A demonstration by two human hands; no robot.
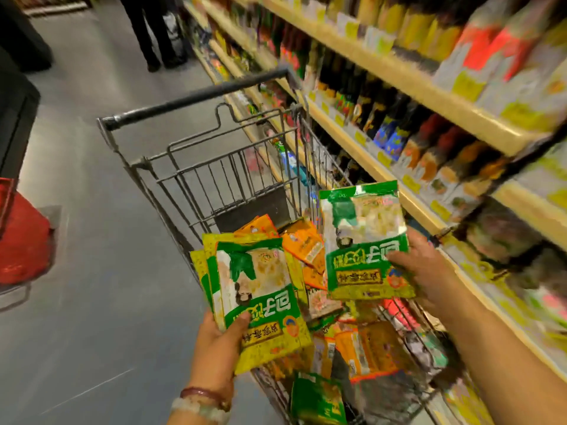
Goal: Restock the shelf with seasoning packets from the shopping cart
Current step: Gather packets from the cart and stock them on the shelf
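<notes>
Left hand (219, 338) gripping stack of green packets (260, 299), right hand (429, 271) pinching single green packet (365, 240), both above shopping cart (196, 167), shelf (399, 185) right.

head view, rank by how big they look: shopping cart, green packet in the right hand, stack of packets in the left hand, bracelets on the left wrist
1. Shopping cart, by far.
2. Stack of packets in the left hand and green packet in the right hand: they look alike, and nearness to the camera makes ranking unsure.
3. Bracelets.
</notes>
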